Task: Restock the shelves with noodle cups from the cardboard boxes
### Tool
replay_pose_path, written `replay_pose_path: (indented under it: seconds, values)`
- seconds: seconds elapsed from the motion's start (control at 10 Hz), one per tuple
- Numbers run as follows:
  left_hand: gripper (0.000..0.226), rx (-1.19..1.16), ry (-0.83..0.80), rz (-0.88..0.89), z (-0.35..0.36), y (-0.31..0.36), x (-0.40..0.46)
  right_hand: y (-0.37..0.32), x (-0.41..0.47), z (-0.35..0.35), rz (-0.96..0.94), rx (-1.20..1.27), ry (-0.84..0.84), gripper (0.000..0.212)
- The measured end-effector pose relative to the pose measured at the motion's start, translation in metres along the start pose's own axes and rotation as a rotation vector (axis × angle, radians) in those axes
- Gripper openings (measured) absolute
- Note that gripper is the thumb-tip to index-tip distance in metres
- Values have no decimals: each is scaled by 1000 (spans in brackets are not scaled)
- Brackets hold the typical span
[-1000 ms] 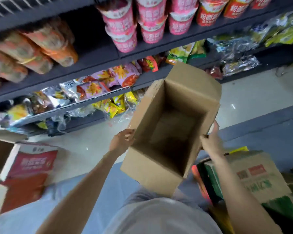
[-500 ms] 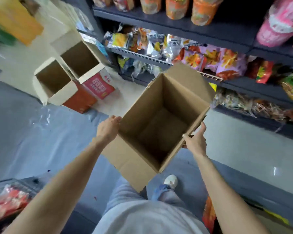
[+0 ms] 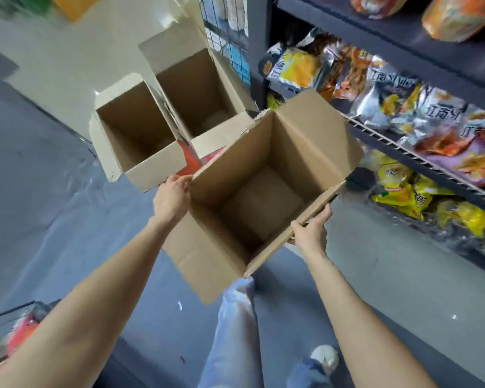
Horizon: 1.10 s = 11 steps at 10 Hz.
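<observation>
I hold an empty brown cardboard box (image 3: 263,197) in the air in front of me, its top flaps open and nothing inside. My left hand (image 3: 172,200) grips its left rim. My right hand (image 3: 311,231) grips the near right rim from below. Orange noodle cups (image 3: 457,15) stand on the dark upper shelf at the top right.
Two more open cardboard boxes (image 3: 136,130) (image 3: 199,91) stand on the floor to the left of the held box. Snack bags (image 3: 300,68) fill the lower wire shelves on the right. My legs and a shoe (image 3: 324,357) are on the grey floor below.
The view has swung left along the aisle. I have carried the empty box towards the two open boxes on the floor, which now lie right beside it. Both hands keep their grip.
</observation>
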<state>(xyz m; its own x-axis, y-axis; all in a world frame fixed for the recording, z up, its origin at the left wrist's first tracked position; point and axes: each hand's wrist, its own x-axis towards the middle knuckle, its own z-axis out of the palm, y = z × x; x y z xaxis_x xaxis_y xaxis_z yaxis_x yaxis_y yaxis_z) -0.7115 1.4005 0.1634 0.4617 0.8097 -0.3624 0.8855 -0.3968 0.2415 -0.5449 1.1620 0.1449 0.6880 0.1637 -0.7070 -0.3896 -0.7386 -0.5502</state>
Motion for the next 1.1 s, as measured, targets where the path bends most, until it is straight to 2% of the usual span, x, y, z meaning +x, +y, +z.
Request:
replay_pose_path:
  seconds: [0.1, 0.2, 0.3, 0.4, 0.5, 0.6, 0.7, 0.8, 0.9, 1.0, 1.1]
  values:
    - [45, -28, -72, -17, 17, -15, 71, -23, 46, 53, 32, -5, 16, 89]
    - [54, -99, -182, -80, 50, -31, 136, -29, 99, 109, 170, 63, 46, 91]
    - [56, -88, -272, -32, 85, -44, 178, -20, 142, 154, 220, 106, 45, 92]
    - [61, -34, -286, 8, 115, -55, 208, -34, 176, 180, 205, -14, 103, 86]
    - [63, -119, -252, -152, 126, -53, 231, -42, 195, 184, 141, -73, 130, 84]
    - [48, -217, -162, -198, 130, -52, 235, -34, 198, 176, 179, 33, 116, 88]
    - [45, -318, -72, -199, 129, -54, 232, -39, 212, 176, 204, 160, 95, 85]
    - [56, -380, -146, -221, 129, -58, 240, -49, 229, 179, 215, 138, 57, 83]
    - [68, -217, -231, -165, 127, -53, 244, -52, 235, 175, 272, 137, -54, 83]
    - [67, -62, -304, -185, 120, -33, 233, -53, 230, 157, 301, 44, -151, 84]
    - [63, 38, -351, -153, 104, -8, 212, -53, 214, 133, 249, -94, -107, 66]
